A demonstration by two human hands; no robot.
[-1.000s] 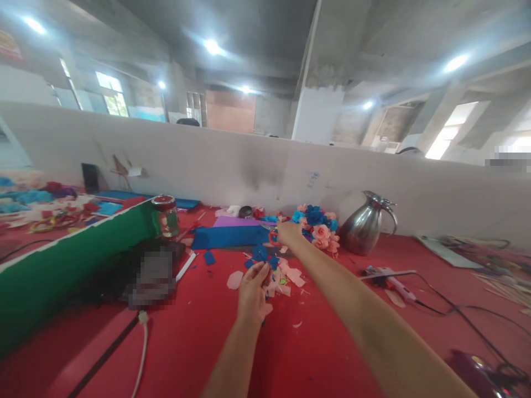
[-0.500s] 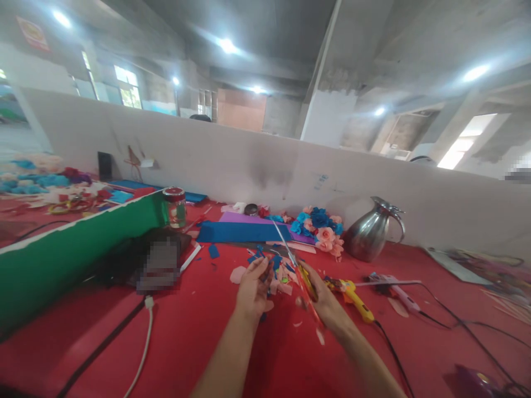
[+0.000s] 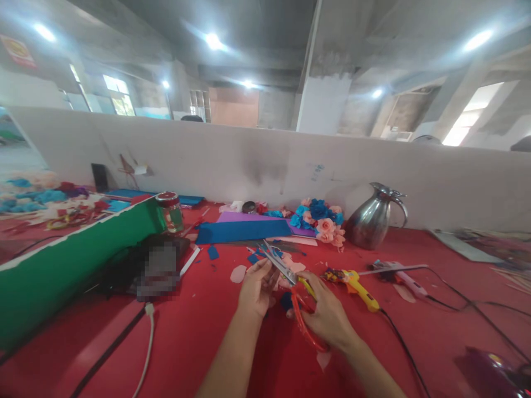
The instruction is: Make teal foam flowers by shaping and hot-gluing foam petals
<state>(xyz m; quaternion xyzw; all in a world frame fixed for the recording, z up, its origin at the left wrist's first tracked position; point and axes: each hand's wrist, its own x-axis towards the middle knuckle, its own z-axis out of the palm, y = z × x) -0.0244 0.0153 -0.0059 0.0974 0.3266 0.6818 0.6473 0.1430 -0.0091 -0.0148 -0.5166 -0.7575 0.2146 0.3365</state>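
Steady the red-handled scissors (image 3: 292, 277), just below frame centre, with the right hand (image 3: 328, 314) curled round the handles. Guide the blades slowly, clear of the pinched fingertips of the left hand (image 3: 254, 291); cannot make out any item between them.

1. Blue handwritten marks (image 3: 317, 171) on the white partition (image 3: 199, 155) behind the red counter (image 3: 186, 326): too small and blurred to read.
2. Red-and-yellow sign (image 3: 17, 51) on the far wall (image 3: 25, 83), upper left: no legible wording.
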